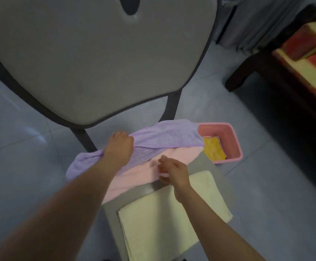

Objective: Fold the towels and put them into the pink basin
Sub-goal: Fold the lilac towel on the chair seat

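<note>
A purple towel (169, 135) lies crumpled across the far side of a grey chair seat (203, 164). My left hand (120, 146) grips the purple towel near its middle. Under it lies a pink towel (142, 174), and my right hand (172, 171) hovers over the pink towel's near edge with fingers loosely curled, holding nothing that I can see. A cream towel (164, 217) lies flat on the near part of the seat. The pink basin (230, 142) stands on the floor to the right of the chair, with a folded yellow towel (213, 149) inside.
The chair's grey padded backrest (96, 59) rises just beyond the towels on dark metal legs. A dark wooden bench (285, 76) with red and cream cushions stands at the far right. Pale tiled floor (21, 140) surrounds the chair.
</note>
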